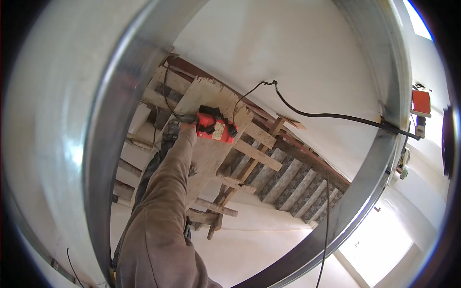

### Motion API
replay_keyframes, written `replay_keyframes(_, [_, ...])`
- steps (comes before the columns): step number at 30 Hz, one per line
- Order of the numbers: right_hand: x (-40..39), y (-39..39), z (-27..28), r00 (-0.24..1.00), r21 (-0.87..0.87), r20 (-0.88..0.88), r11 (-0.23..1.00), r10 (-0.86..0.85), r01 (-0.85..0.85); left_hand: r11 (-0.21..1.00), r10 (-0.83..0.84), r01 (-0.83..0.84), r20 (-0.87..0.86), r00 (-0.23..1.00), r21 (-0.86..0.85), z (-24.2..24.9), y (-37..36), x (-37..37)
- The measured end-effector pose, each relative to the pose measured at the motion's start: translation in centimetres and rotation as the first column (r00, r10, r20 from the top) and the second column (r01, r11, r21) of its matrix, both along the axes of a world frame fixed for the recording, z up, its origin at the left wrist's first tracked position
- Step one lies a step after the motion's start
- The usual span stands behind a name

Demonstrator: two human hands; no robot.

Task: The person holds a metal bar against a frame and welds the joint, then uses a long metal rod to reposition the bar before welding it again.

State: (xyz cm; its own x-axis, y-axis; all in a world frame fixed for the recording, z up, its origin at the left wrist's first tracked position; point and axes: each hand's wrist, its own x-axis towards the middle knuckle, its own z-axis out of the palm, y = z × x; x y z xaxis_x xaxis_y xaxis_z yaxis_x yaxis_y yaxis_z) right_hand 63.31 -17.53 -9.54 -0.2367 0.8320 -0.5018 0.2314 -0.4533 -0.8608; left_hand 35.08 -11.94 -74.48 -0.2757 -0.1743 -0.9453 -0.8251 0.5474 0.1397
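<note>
A long brown sleeve (163, 197) reaches from the bottom of the view to my left hand (187, 126), small and far down. Its fingers look closed at the left end of a red portable machine (221, 133), shaped like a small welding unit; what they grip is hidden. The machine has a black strap and a pale label, and lies on a rough plywood board (211, 158). Beside the hand, a dark cable (167, 91) runs up to the left. My right hand is out of view. A dark shape right of the sleeve may be toes or fingers.
A wide metal frame (115, 96) curves around the view. A black cable (326, 115) crosses to its right side, near an orange box (421, 102). Wooden planks (259, 154) support the plywood above tiled stairs (290, 180). A bright opening (377, 242) shows at lower right.
</note>
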Motion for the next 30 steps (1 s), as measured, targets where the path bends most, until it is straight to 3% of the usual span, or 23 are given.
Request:
replay_keyframes(3, [0.4, -0.2, 0.9, 1.0, 0.007, -0.022, 1.0, 0.01, -0.009, 0.975, -0.221, 0.192, -0.499, 0.838, -0.11, 6.0, -0.8, 0.3])
replay_keyframes(5, [0.9, -0.6, 2.1, 0.998, 0.016, -0.06, 1.0, 0.017, -0.016, 0.984, -0.117, 0.05, -0.406, 0.906, -0.172, 9.1, -1.0, 0.4])
replay_keyframes(7, [1.1, -1.0, 3.1, 0.993, 0.035, -0.117, 0.999, 0.021, -0.017, 0.962, -0.161, 0.018, -0.513, 0.843, -0.271, 12.4, -1.2, 2.4])
replay_keyframes(9, [0.6, -1.0, 4.2, 0.986, 0.039, -0.165, 0.999, 0.022, -0.015, 0.964, -0.24, 0.126, -0.561, 0.792, -0.234, 17.2, -2.1, 5.0])
replay_keyframes(11, [-2.7, -0.3, 6.7, 0.981, -0.015, -0.195, 1.0, -0.014, 0.012, 0.993, -0.121, 0.105, -0.519, 0.846, -0.059, 27.4, -2.1, 6.3])
replay_keyframes(12, [-2.2, 0.4, 6.9, 0.975, -0.052, -0.222, 0.999, -0.004, -0.007, 0.97, -0.226, 0.24, -0.492, 0.84, -0.035, 32.9, -2.5, 6.5])
replay_keyframes(14, [-4.9, 1.2, 10.4, 0.985, -0.083, -0.171, 0.996, 0.002, -0.017, 0.847, -0.422, 0.519, -0.451, 0.786, 0.112, 40.8, -3.4, 7.0])
replay_keyframes(16, [-5.3, 2.2, 14.1, 0.958, -0.043, -0.263, 0.991, 0.114, -0.13, 0.607, -0.594, 0.72, -0.41, 0.692, 0.336, 49.0, -5.3, 6.5])
replay_keyframes(18, [-8.3, 2.8, 17.8, 0.936, 0.017, -0.31, 0.985, 0.17, -0.173, 0.294, -0.746, 0.785, -0.383, 0.545, 0.545, 61.9, -6.4, 2.0])
replay_keyframes(20, [-11.0, 3.1, 20.0, 0.933, 0.112, -0.287, 0.975, 0.218, -0.193, 0.175, -0.776, 0.74, -0.372, 0.51, 0.65, 68.5, -7.1, -2.5])
replay_keyframes(22, [-11.6, 3.5, 19.6, 0.92, 0.173, -0.211, 0.939, 0.331, -0.298, 0.223, -0.527, 0.809, -0.63, 0.57, 0.544, 71.1, -8.2, -6.5])
replay_keyframes(24, [-12.5, 4.1, 20.2, 0.874, 0.213, -0.129, 0.874, 0.468, -0.437, 0.497, -0.278, 0.782, -0.785, 0.553, 0.375, 72.2, -8.4, -10.8])
replay_keyframes(25, [-13.2, 4.3, 21.0, 0.846, 0.232, -0.091, 0.837, 0.526, -0.495, 0.598, -0.277, 0.737, -0.782, 0.558, 0.314, 73.9, -8.4, -13.3])
replay_keyframes(27, [-15.2, 4.6, 23.1, 0.798, 0.25, -0.024, 0.777, 0.602, -0.578, 0.724, -0.066, 0.647, -0.911, 0.407, 0.237, 71.2, -9.3, -17.2])
replay_keyframes(30, [-19.4, 4.8, 26.3, 0.75, 0.292, 0.071, 0.705, 0.658, -0.646, 0.752, -0.214, 0.629, -0.828, 0.519, 0.2, 68.0, -11.3, -20.5])
